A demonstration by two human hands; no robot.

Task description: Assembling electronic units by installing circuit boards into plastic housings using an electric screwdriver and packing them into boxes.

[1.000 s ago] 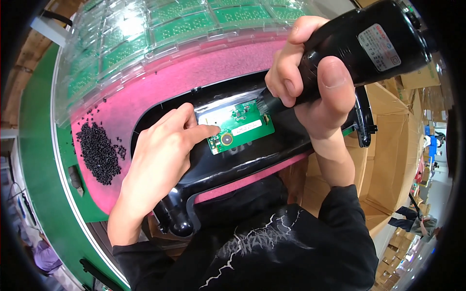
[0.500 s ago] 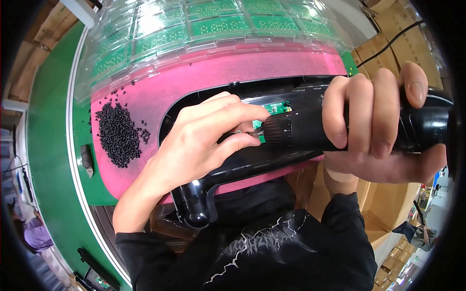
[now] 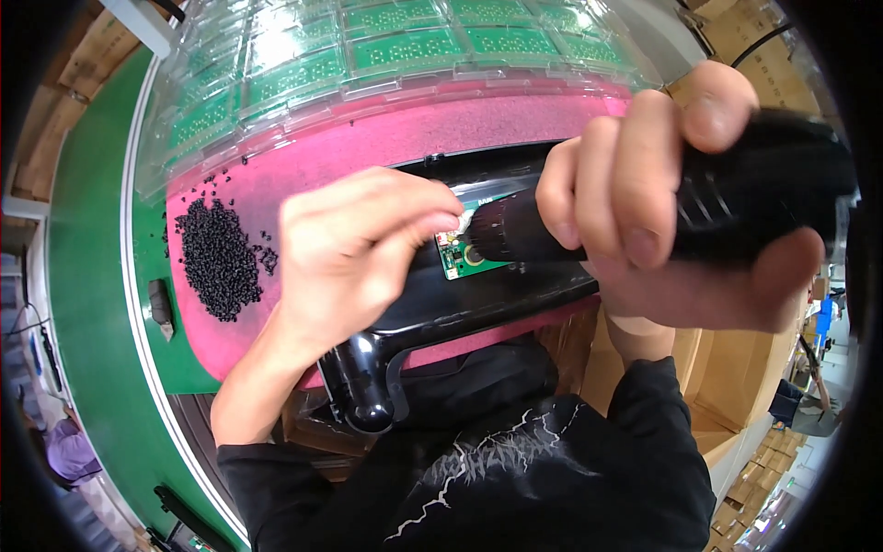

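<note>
Right hand [image 3: 635, 189] wrapped firmly round a black electric screwdriver [image 3: 736, 189], thumb below, fingers over the top; tool lies near level, ribbed collar pointing left. Left hand [image 3: 340, 248] slightly blurred, thumb and fingers pinched together right by the screwdriver's nose; from here I can't tell whether anything small sits in that pinch. Under both: green circuit board [image 3: 456, 263], lying inside the long black plastic housing [image 3: 460, 299], partly covered by the collar and the left fingertips. Can't make out whether the nose touches the board. Housing lies on a pink mat [image 3: 414, 129], its rounded corner end jutting toward the person's black T-shirt [image 3: 497, 469]. Left on the mat, heap of small black screws [image 3: 219, 262], a few strays around it. Farther left, on the green tabletop [image 3: 101, 276], small dark-handled tool [image 3: 160, 308] with a pointed metal end. Beyond the mat, clear plastic trays [image 3: 285, 120] filled with green boards. Open cardboard box [image 3: 727, 377] to the right. Person in purple [image 3: 72, 451] off at far left.
</note>
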